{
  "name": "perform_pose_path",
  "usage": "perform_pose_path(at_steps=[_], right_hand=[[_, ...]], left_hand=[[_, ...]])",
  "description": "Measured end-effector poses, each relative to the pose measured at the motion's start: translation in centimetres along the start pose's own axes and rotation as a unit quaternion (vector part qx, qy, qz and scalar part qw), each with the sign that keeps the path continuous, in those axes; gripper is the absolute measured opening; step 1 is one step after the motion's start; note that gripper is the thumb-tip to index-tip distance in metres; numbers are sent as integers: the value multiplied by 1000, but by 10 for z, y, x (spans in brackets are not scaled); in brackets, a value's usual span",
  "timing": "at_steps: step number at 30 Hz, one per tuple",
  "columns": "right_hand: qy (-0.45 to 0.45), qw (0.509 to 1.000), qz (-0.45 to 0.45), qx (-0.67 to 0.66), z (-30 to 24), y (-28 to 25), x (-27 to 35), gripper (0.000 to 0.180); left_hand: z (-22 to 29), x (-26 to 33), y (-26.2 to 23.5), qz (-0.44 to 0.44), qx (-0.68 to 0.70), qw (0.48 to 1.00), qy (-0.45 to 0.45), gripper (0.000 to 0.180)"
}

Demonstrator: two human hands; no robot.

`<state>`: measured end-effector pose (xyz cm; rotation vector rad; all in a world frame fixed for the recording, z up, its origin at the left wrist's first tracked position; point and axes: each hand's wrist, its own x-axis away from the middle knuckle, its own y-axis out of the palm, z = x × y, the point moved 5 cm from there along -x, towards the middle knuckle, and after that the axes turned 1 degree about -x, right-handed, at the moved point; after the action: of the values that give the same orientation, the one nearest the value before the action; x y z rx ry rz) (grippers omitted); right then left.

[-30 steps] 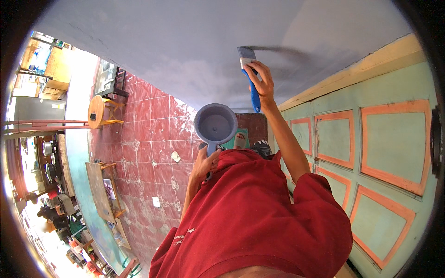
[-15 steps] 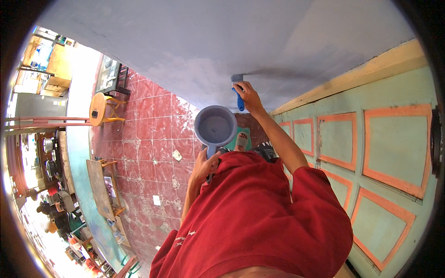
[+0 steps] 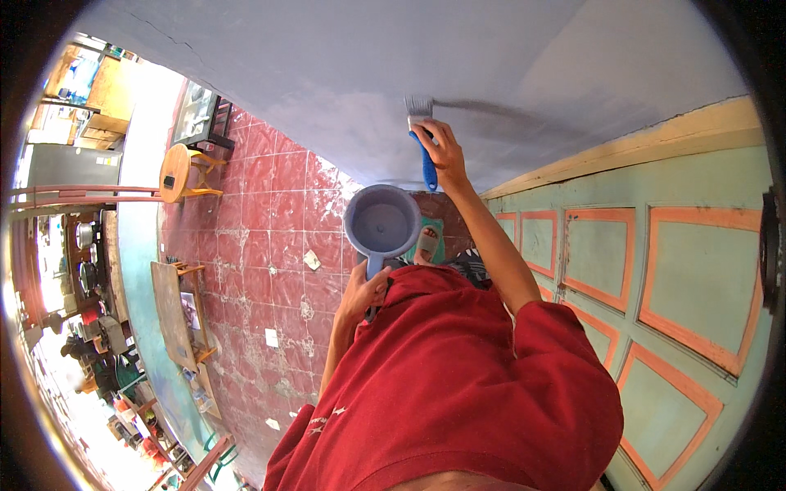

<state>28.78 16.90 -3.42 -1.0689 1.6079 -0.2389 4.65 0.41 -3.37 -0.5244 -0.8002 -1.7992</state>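
My right hand [image 3: 440, 149] grips a paintbrush with a blue handle [image 3: 426, 164]; its bristles [image 3: 418, 106] press against the grey-blue wall [image 3: 327, 74], with a darker wet streak running right from them. My left hand [image 3: 365, 288] holds the handle of a round blue scoop-like pot [image 3: 381, 223] filled with grey-blue paint, at chest height just below the brush. My red shirt [image 3: 458, 385] fills the lower middle of the view.
A pale green door with orange-framed panels [image 3: 655, 270] stands at the right, under a yellow wooden frame [image 3: 622, 147]. Below is a red tiled floor [image 3: 270, 237] with paint stains, a round wooden stool [image 3: 182, 172], a wooden bench [image 3: 172, 311] and a sandalled foot [image 3: 426, 244].
My right hand slid the brush down the wall toward the pot, then back up and a little left. The pot stayed nearly still.
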Motion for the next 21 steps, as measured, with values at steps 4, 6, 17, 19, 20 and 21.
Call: perform_pose_path(at_steps=[4, 6, 17, 19, 20, 21], right_hand=[[44, 989, -138, 10, 24, 47, 46, 50], [55, 986, -154, -9, 30, 54, 65, 52], [319, 925, 147, -149, 56, -115, 99, 21], [348, 894, 194, -208, 52, -151, 95, 20], [362, 875, 216, -238, 48, -166, 93, 19], [363, 876, 181, -261, 41, -175, 85, 20]], left_hand=[[0, 0, -3, 5, -9, 1000, -4, 19], [-3, -3, -5, 6, -17, 1000, -5, 19], [12, -25, 25, -57, -53, 997, 24, 19], [21, -27, 39, -78, -72, 994, 29, 21], [25, -30, 44, -94, -77, 992, 30, 21], [29, -31, 50, -111, -83, 990, 30, 21]])
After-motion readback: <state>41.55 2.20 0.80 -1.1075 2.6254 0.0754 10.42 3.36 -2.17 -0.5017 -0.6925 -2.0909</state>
